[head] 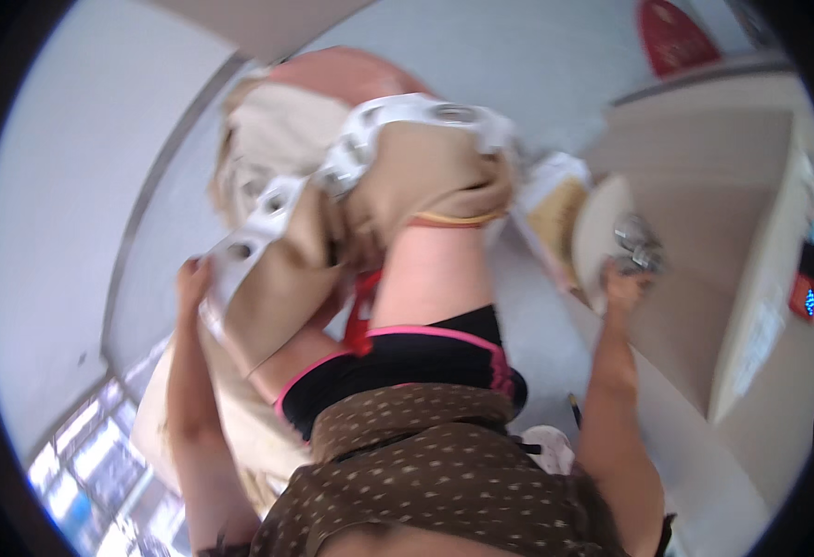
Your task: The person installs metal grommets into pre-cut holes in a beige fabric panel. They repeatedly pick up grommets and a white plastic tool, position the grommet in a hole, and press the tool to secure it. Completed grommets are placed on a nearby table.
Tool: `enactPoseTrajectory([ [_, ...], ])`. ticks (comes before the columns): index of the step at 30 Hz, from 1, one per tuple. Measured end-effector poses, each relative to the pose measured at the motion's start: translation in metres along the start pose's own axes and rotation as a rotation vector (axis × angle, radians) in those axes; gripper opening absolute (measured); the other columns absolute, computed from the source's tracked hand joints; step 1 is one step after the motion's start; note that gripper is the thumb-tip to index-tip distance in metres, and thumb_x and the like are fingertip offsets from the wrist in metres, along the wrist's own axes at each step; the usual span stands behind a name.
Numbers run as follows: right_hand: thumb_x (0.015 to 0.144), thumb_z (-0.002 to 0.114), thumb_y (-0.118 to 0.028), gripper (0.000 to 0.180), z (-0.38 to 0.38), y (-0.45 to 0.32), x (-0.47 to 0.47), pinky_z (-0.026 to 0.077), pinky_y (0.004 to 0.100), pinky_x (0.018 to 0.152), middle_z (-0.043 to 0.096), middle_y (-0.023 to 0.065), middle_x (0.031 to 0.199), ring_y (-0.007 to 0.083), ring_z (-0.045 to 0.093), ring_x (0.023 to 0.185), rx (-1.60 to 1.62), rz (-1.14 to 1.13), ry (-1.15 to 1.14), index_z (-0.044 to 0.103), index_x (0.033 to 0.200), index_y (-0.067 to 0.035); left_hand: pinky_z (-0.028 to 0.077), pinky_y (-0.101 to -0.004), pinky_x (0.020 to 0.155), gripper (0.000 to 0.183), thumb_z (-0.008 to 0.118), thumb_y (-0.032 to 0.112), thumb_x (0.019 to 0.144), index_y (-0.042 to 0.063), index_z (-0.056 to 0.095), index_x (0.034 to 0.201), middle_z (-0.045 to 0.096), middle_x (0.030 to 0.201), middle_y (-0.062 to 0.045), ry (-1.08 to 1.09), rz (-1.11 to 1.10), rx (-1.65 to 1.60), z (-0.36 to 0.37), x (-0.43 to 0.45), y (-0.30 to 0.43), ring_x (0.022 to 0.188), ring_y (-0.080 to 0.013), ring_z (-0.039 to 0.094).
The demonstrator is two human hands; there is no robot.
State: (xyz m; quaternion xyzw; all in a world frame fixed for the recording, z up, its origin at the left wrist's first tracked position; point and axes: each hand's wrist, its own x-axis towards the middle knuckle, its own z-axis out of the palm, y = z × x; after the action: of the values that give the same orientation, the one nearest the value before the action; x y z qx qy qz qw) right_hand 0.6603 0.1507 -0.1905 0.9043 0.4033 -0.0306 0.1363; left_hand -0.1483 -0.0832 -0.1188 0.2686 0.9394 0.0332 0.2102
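Observation:
Across my legs lies beige curtain cloth (424, 163) with a white header band (292, 191) that has several round eyelet holes. Some of the holes show silvery rims. My left hand (194, 278) pinches the near left end of the band. Off to the right, my right hand (626, 285) has its fingers on shiny silver rings (635, 244), which look held at the fingertips, beside a pale rounded surface (595, 237). Motion blur hides the exact grip and the number of rings.
More cloth (285, 122) is heaped on a pinkish rounded thing (351, 73) ahead. A white and yellow bag (553, 202) stands left of the rings. At the right is a beige box-like piece of furniture (699, 153) with small items on it. A red object (675, 42) lies at the top right.

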Motion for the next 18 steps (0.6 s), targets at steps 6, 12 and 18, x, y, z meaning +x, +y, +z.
enactPoseTrajectory([
  [6, 0.064, 0.054, -0.085, 0.131, 0.003, 0.005, 0.012, 0.037, 0.0483, 0.102, 0.038, 0.0323, 0.138, 0.0422, 0.045, 0.124, -0.089, 0.044, -0.090, 0.009, 0.147, 0.006, 0.049, -0.0401, 0.080, 0.044, 0.050, 0.039, 0.088, 0.001, 0.069, 0.099, 0.068, 0.084, -0.019, -0.004, -0.147, -0.117, -0.008, -0.015, 0.014, 0.083, -0.0291, 0.066],
  [12, 0.071, 0.057, -0.077, 0.112, -0.016, 0.000, -0.018, 0.036, 0.0471, 0.103, 0.043, 0.0298, 0.135, 0.0413, 0.046, 0.123, 0.279, -0.086, 0.260, 0.026, 0.145, 0.001, 0.046, -0.0396, 0.086, 0.056, 0.047, 0.044, 0.092, -0.007, 0.065, 0.105, 0.067, 0.100, -0.019, -0.143, -0.187, -0.408, -0.024, -0.020, 0.010, 0.092, -0.0281, 0.063],
  [18, 0.088, 0.064, -0.041, 0.061, -0.084, -0.095, -0.084, 0.041, 0.0393, 0.098, 0.053, 0.0224, 0.126, 0.0303, 0.053, 0.116, 0.763, -0.547, 0.294, 0.050, 0.128, 0.002, 0.047, -0.0310, 0.076, 0.054, 0.049, 0.045, 0.094, -0.006, 0.064, 0.101, 0.066, 0.093, -0.011, -0.376, -0.237, -0.787, -0.057, -0.050, 0.028, 0.083, -0.0157, 0.060],
])
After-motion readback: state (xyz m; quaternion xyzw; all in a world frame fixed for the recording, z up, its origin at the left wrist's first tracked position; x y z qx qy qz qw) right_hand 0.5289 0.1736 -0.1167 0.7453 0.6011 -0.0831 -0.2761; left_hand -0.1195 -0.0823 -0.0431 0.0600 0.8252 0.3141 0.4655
